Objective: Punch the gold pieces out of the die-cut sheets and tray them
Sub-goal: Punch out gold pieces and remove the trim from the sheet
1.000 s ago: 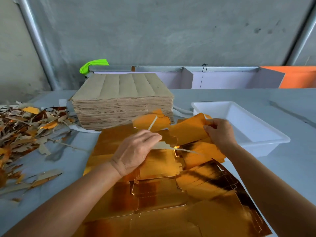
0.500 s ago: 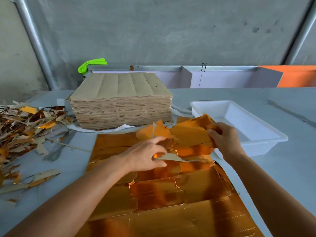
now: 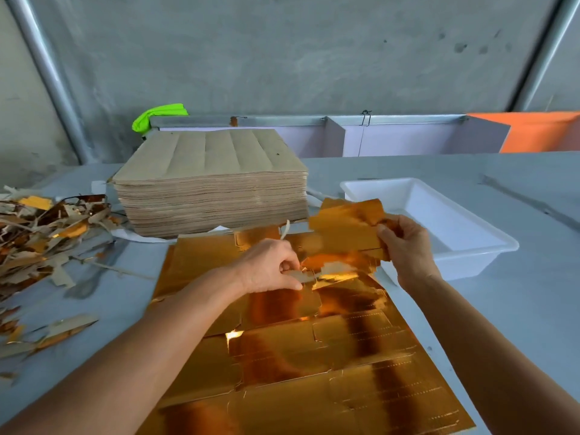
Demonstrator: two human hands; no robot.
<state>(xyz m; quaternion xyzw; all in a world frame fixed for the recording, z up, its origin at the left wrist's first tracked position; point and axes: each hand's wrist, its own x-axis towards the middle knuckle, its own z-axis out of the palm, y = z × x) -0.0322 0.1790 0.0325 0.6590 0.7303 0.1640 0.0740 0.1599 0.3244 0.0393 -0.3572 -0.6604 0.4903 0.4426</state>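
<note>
Now, right hand [image 3: 408,246]: I am gripping a gold piece [image 3: 345,224], lifted beside the white tray [image 3: 470,246].
Left hand [image 3: 270,266]: I am pinching a scrap strip [image 3: 298,275] over the gold sheet [image 3: 282,356] on the counter [image 3: 518,309].

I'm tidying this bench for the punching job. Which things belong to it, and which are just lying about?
In use: gold die-cut sheet, gold piece in the right hand, strip pinched by the left hand, white tray, brown sheet stack.
Lying about: scrap pile, green cloth.
</note>
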